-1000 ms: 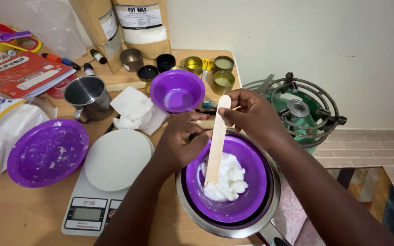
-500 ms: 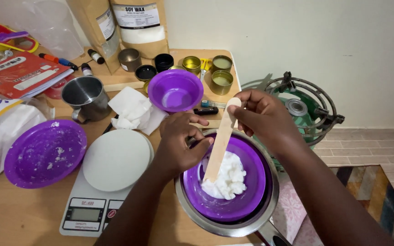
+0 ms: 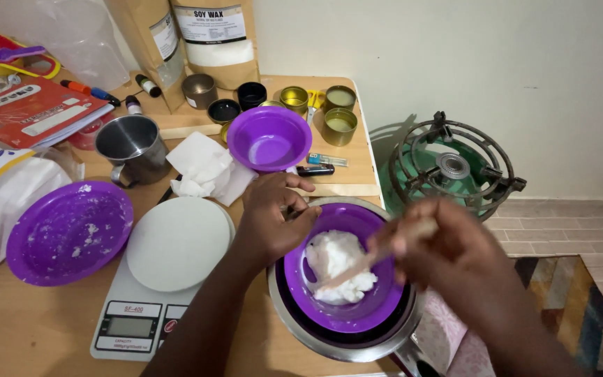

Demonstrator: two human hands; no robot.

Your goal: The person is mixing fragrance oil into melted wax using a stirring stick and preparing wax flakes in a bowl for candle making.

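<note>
A purple bowl (image 3: 357,314) holding a lump of white wax (image 3: 336,265) sits inside a steel pot (image 3: 301,328) at the table's front right. My left hand (image 3: 273,216) grips the bowl's left rim. My right hand (image 3: 448,258), blurred with motion, holds a flat wooden stick (image 3: 357,269) whose tip is pushed into the wax.
A white kitchen scale (image 3: 169,265) stands left of the pot, beyond it a purple plate (image 3: 68,230) dusted with white flakes. Behind are a second purple bowl (image 3: 268,137), steel mug (image 3: 131,146), crumpled tissue (image 3: 204,167), several small tins, brown pouches and a red booklet. A gas burner (image 3: 455,167) stands right of the table.
My right hand has dropped from above the bowl to its right side, tilting the stick from nearly upright to a low slant into the wax. The left hand stays on the rim.
</note>
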